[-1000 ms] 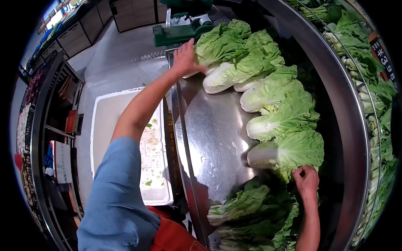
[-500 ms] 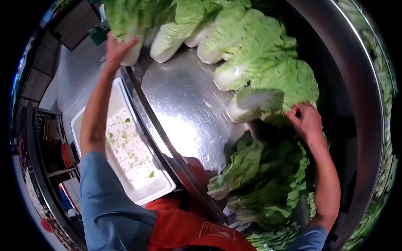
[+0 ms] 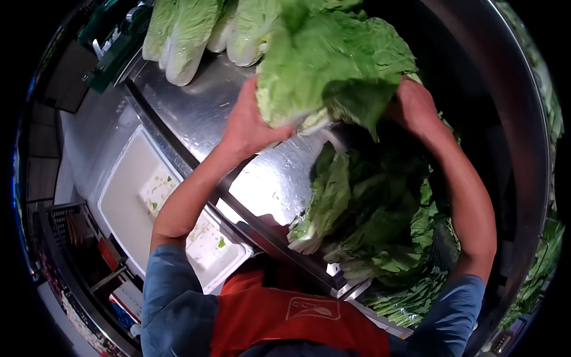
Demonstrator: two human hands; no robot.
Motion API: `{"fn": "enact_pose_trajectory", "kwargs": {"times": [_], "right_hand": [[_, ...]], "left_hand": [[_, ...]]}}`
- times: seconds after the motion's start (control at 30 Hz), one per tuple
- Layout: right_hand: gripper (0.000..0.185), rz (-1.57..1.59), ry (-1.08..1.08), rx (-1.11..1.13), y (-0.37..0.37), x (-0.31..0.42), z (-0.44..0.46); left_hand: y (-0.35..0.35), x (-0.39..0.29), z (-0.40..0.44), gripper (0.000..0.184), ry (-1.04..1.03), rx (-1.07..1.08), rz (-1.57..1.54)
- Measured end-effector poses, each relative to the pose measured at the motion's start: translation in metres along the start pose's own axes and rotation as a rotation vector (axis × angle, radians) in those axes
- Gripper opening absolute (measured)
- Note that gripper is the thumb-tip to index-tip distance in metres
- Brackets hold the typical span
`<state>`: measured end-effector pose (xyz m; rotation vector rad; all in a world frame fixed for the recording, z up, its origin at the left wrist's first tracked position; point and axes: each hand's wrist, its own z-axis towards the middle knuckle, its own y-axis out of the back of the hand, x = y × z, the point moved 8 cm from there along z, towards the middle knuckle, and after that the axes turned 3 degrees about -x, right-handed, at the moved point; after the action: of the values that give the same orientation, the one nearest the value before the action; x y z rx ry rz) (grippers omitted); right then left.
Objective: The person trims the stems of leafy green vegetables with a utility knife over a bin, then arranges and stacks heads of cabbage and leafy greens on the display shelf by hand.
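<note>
Over a shiny steel desk (image 3: 184,122), our left hand (image 3: 251,126) curls its fingers partway around a broad, pale-green leafy cabbage (image 3: 315,65), white base (image 3: 314,123) nearest; our right hand (image 3: 414,107) meets its opposite side, fingers hidden, grip unclear.

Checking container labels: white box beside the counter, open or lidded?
Open: no lid on the white box, and leaf scraps show inside.

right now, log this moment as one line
left hand: touching cabbage | right hand: at leaves, partly hidden | white box: beside steel counter
</note>
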<state>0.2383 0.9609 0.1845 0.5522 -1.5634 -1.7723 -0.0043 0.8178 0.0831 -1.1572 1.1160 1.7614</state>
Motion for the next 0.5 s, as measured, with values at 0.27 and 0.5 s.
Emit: {"fn": "enact_pose_trajectory", "kwargs": {"times": [0.27, 0.5], "right_hand": [[0.028, -0.015, -0.132, 0.131, -0.004, -0.002, 0.003], [0.026, -0.007, 0.001, 0.009, -0.006, -0.003, 0.002]], "left_hand": [[-0.005, -0.015, -0.006, 0.108, -0.022, -0.107, 0.116], [-0.02, -0.013, -0.016, 0.104, -0.049, -0.155, 0.166]]}}
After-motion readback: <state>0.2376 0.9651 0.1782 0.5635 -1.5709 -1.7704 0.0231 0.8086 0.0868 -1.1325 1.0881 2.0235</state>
